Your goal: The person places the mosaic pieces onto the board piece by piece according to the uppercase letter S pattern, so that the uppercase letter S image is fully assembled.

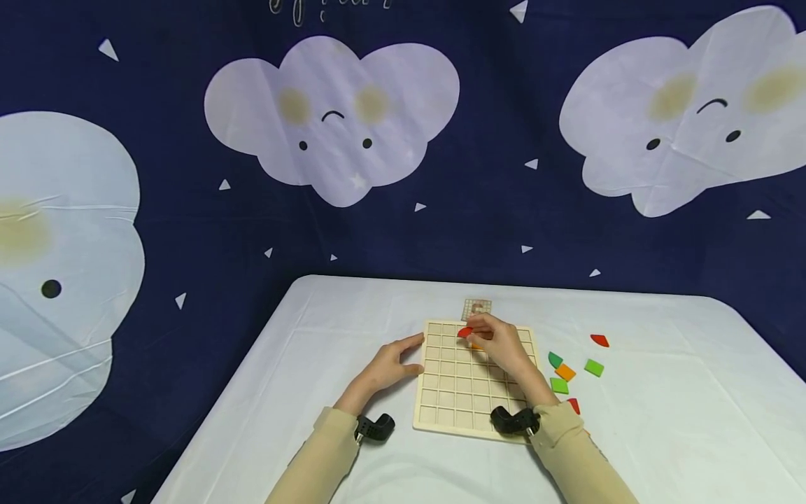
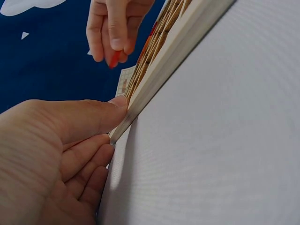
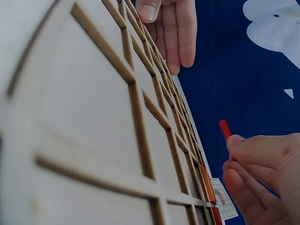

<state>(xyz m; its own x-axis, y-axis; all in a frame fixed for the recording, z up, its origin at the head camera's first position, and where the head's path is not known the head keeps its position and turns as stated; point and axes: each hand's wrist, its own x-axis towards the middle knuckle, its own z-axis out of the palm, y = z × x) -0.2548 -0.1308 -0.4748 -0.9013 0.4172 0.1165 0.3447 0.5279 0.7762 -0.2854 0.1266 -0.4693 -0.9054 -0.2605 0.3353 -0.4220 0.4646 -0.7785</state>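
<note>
A square wooden grid board (image 1: 441, 400) lies on the table with raised strips dividing it into cells. My right hand (image 1: 500, 344) pinches a small red tile with a curved edge (image 1: 464, 332) between thumb and fingers, over the board's far rows. In the right wrist view that red tile (image 3: 225, 129) stands out from the fingertips. An orange tile (image 3: 207, 185) and another red tile (image 3: 216, 215) sit in far cells, partly covered by my right hand in the head view. My left hand (image 1: 388, 364) touches the board's left edge, thumb and fingers spread along it.
A small card with a printed grid pattern (image 1: 476, 308) lies just beyond the board. Right of it are loose tiles: red (image 1: 600, 340), dark green (image 1: 555, 359), orange (image 1: 565, 372) and light green (image 1: 594, 367). Another red tile (image 1: 574, 405) lies beside my right forearm.
</note>
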